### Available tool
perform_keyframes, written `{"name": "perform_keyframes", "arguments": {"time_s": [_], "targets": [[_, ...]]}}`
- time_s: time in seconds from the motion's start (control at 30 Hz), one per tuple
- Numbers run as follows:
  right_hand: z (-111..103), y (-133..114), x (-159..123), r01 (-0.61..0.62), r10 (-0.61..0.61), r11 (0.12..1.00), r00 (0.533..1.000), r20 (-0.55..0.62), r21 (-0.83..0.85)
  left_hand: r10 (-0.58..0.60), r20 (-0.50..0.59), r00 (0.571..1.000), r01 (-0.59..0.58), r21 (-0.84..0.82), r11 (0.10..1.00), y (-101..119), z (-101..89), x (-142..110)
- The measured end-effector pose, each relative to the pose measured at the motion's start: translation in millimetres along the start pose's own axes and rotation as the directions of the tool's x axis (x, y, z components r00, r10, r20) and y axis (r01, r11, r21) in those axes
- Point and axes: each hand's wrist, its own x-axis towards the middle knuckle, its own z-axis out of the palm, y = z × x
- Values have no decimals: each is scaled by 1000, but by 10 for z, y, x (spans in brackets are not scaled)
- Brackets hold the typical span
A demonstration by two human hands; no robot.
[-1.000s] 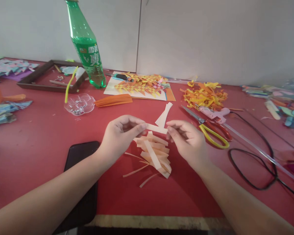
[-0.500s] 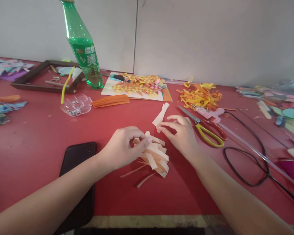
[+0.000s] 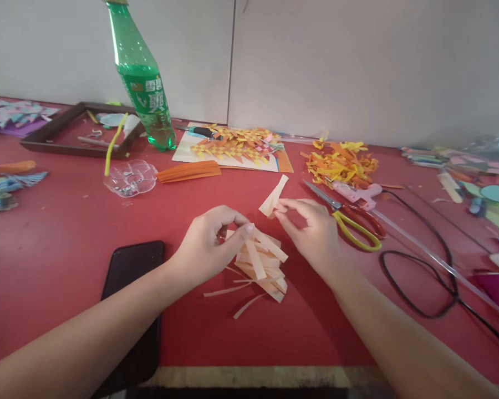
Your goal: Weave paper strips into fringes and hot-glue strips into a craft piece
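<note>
A loose pile of pale peach paper strips (image 3: 270,274) lies on the red table in front of me. My left hand (image 3: 210,238) is closed at the pile's upper left, thumb and forefinger pinching the ends of a folded paper strip (image 3: 254,256). Beyond the pile rests a small fanned bunch of similar strips (image 3: 274,194). At its lower end my right hand (image 3: 314,227) is closed, with thumb and forefinger pinching a strip. The fingertips partly cover what each hand grips.
To the right lie scissors (image 3: 357,224), a pink glue gun (image 3: 355,192) and its black cable. A phone (image 3: 131,321) sits under my left forearm. Farther back stand a green bottle (image 3: 147,100), a clear bead tray (image 3: 131,177), orange strips (image 3: 189,171) and yellow-orange paper pieces (image 3: 341,163).
My right fingers have closed on a strip at the small bunch's lower end and shifted slightly right. My left fingertips moved up a little, shifting the strips they pinch.
</note>
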Motion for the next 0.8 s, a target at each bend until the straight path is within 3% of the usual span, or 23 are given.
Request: {"name": "perform_keyframes", "arguments": {"time_s": [0.13, 0.2, 0.33, 0.43, 0.6, 0.8], "targets": [[-70, -161, -79, -178, 200, 929, 979, -38, 324, -5, -51, 999, 3, -40, 999, -44, 25, -16], [-94, -215, -113, -235, 273, 823, 962, 3, 517, 10, -32, 999, -12, -67, 998, -62, 33, -24], [-97, -229, -145, -232, 258, 587, 962, 92, 775, 63, 3, 998, -62, -148, 987, -76, 39, -12], [-86, -211, -144, -256, 260, 529, 957, 133, 809, -24, 23, 999, 30, -306, 952, -74, 45, 14], [-94, -232, -144, -298, 263, 554, 949, 176, 778, -129, 32, 991, 129, -459, 879, -59, 46, 33], [-98, -285, -150, -314, 323, 531, 934, 155, 787, -182, 170, 969, 248, -587, 771, 9, 9, 26]]}}
